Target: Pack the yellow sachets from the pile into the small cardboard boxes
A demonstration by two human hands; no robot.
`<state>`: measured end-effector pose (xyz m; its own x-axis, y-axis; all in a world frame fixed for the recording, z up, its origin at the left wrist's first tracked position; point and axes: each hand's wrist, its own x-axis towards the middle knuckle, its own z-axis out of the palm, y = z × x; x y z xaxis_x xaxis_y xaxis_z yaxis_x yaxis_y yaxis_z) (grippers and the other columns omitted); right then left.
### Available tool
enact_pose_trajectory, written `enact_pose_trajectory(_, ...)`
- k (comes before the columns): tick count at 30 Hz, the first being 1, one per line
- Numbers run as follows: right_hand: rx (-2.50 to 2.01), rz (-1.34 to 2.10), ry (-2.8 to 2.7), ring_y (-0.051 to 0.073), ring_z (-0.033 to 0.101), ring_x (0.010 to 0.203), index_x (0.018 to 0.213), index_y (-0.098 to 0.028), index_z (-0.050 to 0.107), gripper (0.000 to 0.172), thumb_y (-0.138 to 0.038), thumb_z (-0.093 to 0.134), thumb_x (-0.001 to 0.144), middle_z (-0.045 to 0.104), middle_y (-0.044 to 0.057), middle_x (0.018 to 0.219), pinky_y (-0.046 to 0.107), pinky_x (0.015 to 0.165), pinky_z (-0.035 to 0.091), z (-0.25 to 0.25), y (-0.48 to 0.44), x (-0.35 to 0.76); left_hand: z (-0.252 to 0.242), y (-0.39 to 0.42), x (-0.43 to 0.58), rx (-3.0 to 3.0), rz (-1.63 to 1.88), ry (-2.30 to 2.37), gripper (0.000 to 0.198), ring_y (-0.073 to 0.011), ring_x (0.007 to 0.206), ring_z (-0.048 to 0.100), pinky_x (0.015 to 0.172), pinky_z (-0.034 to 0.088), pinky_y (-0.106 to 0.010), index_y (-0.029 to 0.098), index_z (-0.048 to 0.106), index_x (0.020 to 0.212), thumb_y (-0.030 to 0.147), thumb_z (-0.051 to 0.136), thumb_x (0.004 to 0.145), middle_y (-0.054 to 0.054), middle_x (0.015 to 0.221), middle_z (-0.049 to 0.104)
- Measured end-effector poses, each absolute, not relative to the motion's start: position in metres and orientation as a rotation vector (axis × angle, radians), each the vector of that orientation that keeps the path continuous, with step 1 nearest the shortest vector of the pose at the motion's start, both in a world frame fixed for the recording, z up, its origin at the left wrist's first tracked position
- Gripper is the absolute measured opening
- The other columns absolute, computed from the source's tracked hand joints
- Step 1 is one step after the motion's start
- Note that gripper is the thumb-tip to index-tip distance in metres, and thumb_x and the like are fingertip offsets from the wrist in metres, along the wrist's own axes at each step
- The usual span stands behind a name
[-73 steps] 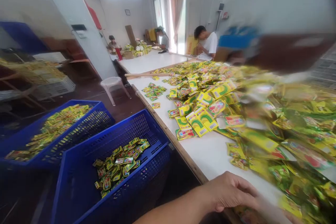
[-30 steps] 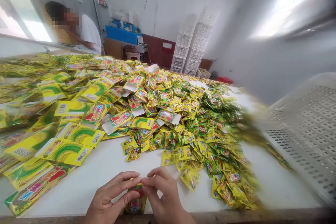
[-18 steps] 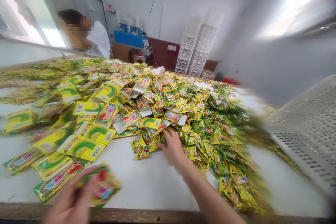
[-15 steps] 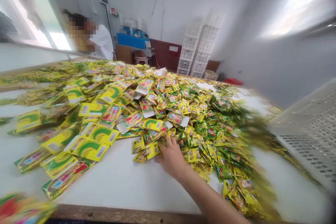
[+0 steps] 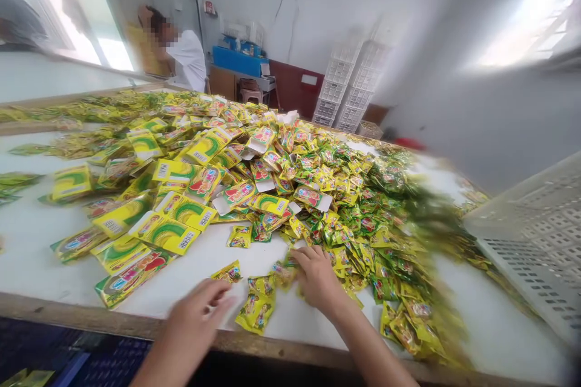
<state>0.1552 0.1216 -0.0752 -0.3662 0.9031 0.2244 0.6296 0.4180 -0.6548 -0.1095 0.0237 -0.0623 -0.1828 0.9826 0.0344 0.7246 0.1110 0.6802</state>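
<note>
My right hand [image 5: 318, 275] lies palm down on the near edge of a big heap of small yellow-green sachets [image 5: 363, 224], fingers spread and bent over a few of them. Left of it, my left hand [image 5: 195, 314] reaches over the table's wooden front edge [image 5: 281, 347] with fingers stretched out and nothing in them. Its fingertips are close to loose sachets [image 5: 256, 311], one more sachet [image 5: 227, 272] lying just beyond. Flat yellow cartons with barcodes [image 5: 167, 233] are strewn to the left on the white table [image 5: 27, 254].
A white perforated crate [image 5: 535, 242] stands on the table at the right. Below the front edge at lower left is a blue crate [image 5: 104, 363]. A person in a white shirt [image 5: 188, 60] works at the far side. White crates [image 5: 345, 97] are stacked by the back wall.
My right hand has dragged several sachets from the heap toward the front edge. My left hand, out of view half a second ago, has come back over the table edge empty.
</note>
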Motion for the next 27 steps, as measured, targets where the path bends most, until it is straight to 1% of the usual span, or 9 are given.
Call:
enact_pose_trajectory(2,-1.273,0.770,-1.879,0.028,0.057,0.103,0.107,-0.025,0.071,0.044,-0.007,0.059,0.069,0.071,0.007,0.104,0.043,0.096,0.039,-0.075,0.129,0.158,-0.070,0.043,-0.082,1.825,0.598,1.905,0.017,-0.0233,0.086,0.062,0.073,0.046,-0.030,0.022,0.063,0.079,0.031,0.072,0.069,-0.003,0.086,0.067)
enact_pose_trajectory(4,-1.287,0.816,-1.669,0.028,0.059,0.100,0.103,-0.021,0.072,0.032,-0.015,0.060,0.074,0.071,0.009,0.100,0.042,0.095,0.040,-0.074,0.136,0.165,-0.076,0.055,-0.063,1.884,0.527,1.935,0.018,-0.0240,0.082,0.060,0.068,0.041,-0.030,0.022,0.055,0.075,0.030,0.070,0.068,-0.002,0.080,0.064)
enact_pose_trajectory(7,-1.317,0.826,-1.470,0.026,0.063,0.091,0.101,-0.017,0.069,0.025,-0.031,0.056,0.084,0.071,0.010,0.099,0.040,0.086,0.047,-0.067,0.142,0.175,-0.082,0.060,-0.055,1.672,0.680,1.919,0.017,-0.0185,0.062,0.055,0.058,0.035,-0.027,0.024,0.046,0.075,0.033,0.061,0.076,0.004,0.063,0.056)
enact_pose_trajectory(9,-1.296,0.905,-1.386,0.023,0.066,0.078,0.099,-0.016,0.066,0.028,-0.039,0.058,0.084,0.071,0.009,0.089,0.036,0.072,0.051,-0.061,0.138,0.175,-0.082,0.059,-0.058,1.407,0.867,1.754,0.018,-0.0178,0.058,0.055,0.057,0.038,-0.026,0.024,0.049,0.082,0.037,0.061,0.079,0.006,0.057,0.054)
enact_pose_trajectory(12,-1.153,1.311,-1.169,0.016,0.063,0.060,0.101,-0.017,0.060,0.035,-0.039,0.071,0.076,0.069,0.003,0.075,0.027,0.056,0.049,-0.055,0.121,0.161,-0.076,0.056,-0.055,0.957,1.124,1.421,0.029,-0.0204,0.067,0.064,0.063,0.048,-0.028,0.023,0.053,0.095,0.045,0.064,0.080,0.003,0.066,0.064)
enact_pose_trajectory(16,-1.005,1.714,-0.864,0.012,0.056,0.044,0.096,-0.018,0.052,0.043,-0.027,0.080,0.065,0.060,-0.005,0.057,0.021,0.044,0.045,-0.059,0.093,0.127,-0.067,0.053,-0.037,0.735,1.291,1.262,0.027,-0.0180,0.073,0.064,0.069,0.050,-0.027,0.022,0.056,0.093,0.047,0.060,0.085,0.001,0.079,0.067)
enact_pose_trajectory(19,-1.064,1.702,-0.839,0.013,0.056,0.040,0.090,-0.020,0.047,0.041,-0.028,0.079,0.064,0.058,-0.007,0.053,0.021,0.040,0.044,-0.067,0.080,0.107,-0.068,0.051,-0.028,0.788,1.324,1.286,0.027,-0.0163,0.073,0.060,0.065,0.047,-0.024,0.021,0.058,0.088,0.048,0.057,0.087,0.002,0.078,0.065)
enact_pose_trajectory(22,-1.126,1.623,-0.920,0.011,0.052,0.038,0.084,-0.021,0.045,0.037,-0.031,0.076,0.067,0.057,-0.008,0.051,0.019,0.038,0.040,-0.072,0.078,0.100,-0.072,0.050,-0.028,0.959,1.204,1.346,0.026,-0.0165,0.074,0.060,0.068,0.047,-0.024,0.021,0.059,0.094,0.045,0.062,0.084,0.001,0.078,0.066)
enact_pose_trajectory(27,-1.166,1.411,-1.326,0.013,0.055,0.050,0.083,-0.020,0.054,0.024,-0.035,0.071,0.075,0.060,-0.003,0.061,0.022,0.046,0.045,-0.073,0.071,0.112,-0.073,0.046,-0.027,0.977,1.063,1.307,0.028,-0.0172,0.067,0.061,0.057,0.047,-0.024,0.021,0.057,0.101,0.043,0.059,0.084,-0.001,0.080,0.065)
